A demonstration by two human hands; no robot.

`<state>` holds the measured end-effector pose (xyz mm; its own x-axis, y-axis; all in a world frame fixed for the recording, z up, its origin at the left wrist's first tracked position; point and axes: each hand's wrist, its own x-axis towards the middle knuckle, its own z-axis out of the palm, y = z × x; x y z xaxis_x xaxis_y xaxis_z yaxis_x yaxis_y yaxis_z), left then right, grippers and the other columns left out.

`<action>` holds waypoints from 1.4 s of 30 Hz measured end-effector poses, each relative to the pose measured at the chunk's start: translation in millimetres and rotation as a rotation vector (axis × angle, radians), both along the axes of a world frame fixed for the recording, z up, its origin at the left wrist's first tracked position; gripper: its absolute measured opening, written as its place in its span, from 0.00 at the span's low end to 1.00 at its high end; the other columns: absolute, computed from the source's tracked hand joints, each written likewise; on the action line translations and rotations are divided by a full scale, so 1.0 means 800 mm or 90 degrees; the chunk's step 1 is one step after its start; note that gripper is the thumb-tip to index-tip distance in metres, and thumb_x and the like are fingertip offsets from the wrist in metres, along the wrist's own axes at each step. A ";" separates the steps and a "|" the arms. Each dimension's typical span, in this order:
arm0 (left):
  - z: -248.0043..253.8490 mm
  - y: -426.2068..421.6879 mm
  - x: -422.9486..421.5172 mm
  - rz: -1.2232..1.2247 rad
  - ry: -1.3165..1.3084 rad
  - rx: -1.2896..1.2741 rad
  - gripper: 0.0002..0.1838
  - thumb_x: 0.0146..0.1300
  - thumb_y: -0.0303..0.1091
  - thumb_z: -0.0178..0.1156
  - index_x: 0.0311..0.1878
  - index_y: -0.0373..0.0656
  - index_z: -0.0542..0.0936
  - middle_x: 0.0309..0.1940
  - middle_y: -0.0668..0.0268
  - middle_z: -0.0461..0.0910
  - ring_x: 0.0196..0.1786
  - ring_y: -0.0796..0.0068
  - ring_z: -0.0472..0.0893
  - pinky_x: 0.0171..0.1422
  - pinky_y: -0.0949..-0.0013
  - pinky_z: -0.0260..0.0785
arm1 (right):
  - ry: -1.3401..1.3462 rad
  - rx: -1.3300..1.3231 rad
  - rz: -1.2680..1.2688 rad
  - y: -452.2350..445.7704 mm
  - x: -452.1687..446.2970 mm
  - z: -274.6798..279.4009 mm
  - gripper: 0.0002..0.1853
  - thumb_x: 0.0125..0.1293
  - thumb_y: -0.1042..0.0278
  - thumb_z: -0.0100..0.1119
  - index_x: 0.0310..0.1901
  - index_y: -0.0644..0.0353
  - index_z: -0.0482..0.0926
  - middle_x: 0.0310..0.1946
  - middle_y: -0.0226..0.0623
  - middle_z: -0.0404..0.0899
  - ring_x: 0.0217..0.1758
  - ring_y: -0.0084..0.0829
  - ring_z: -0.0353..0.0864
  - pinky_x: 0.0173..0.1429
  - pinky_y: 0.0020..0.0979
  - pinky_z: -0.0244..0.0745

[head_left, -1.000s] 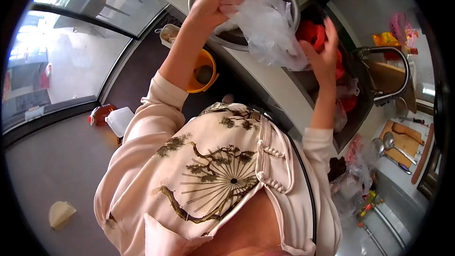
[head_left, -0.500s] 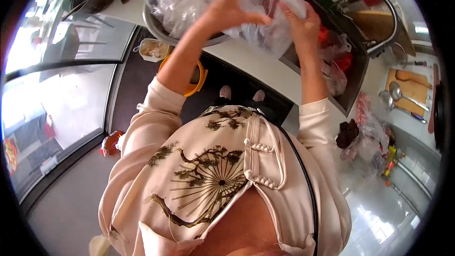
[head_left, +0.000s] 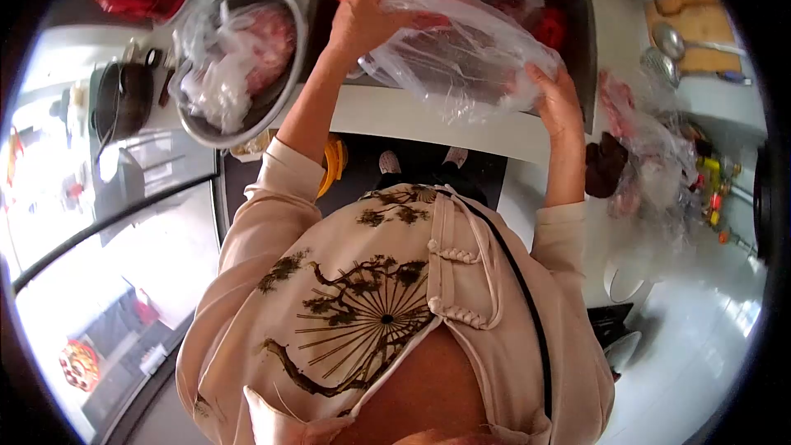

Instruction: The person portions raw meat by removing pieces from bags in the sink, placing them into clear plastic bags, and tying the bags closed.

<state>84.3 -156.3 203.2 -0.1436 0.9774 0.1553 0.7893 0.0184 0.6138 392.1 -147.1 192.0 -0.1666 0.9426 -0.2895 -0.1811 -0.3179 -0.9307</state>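
"Pale kitchen desk point(head_left: 486, 133), dark sink point(head_left: 582, 49) set into it: what did the hands hold?"

"One clear plastic bag point(head_left: 461, 53), spread above the sink's near edge — fingers of the left hand point(head_left: 364, 25) grasping one side, those of the right hand point(head_left: 560, 99) the other. Its contents, if any, could not be made out."

"How far along?"

"Partway, apparently: pinkish contents point(head_left: 270, 43) and whitish plastic point(head_left: 221, 91) already lay in the metal basin point(head_left: 301, 41); the bag was not yet set down, and red plastic point(head_left: 548, 29) lay within the sink."
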 end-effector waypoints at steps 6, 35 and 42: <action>-0.056 0.049 0.084 -0.098 0.114 -0.251 0.35 0.44 0.59 0.64 0.52 0.44 0.77 0.40 0.51 0.80 0.45 0.54 0.79 0.52 0.63 0.71 | -0.713 0.229 -0.105 0.010 0.116 -0.032 0.30 0.49 0.71 0.66 0.54 0.69 0.66 0.47 0.54 0.75 0.50 0.45 0.77 0.53 0.37 0.71; -0.265 0.205 0.299 -0.340 0.038 -0.278 0.33 0.52 0.37 0.62 0.61 0.42 0.63 0.38 0.53 0.79 0.40 0.60 0.79 0.41 0.58 0.72 | -0.336 0.008 0.006 0.002 0.206 -0.072 0.15 0.63 0.68 0.55 0.49 0.62 0.71 0.38 0.33 0.76 0.40 0.24 0.73 0.46 0.24 0.68; -0.243 0.274 0.212 -0.258 0.176 -0.151 0.40 0.50 0.35 0.62 0.66 0.42 0.56 0.38 0.50 0.79 0.39 0.54 0.80 0.39 0.54 0.72 | -0.321 -0.036 -0.015 0.013 0.179 -0.067 0.13 0.62 0.68 0.55 0.47 0.63 0.73 0.39 0.36 0.76 0.43 0.26 0.73 0.50 0.26 0.68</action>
<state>254.1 63.2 8.5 0.2669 0.9588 -0.0970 0.8931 -0.2082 0.3989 535.2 -136.4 138.1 0.0286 0.9252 -0.3783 0.2787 -0.3709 -0.8859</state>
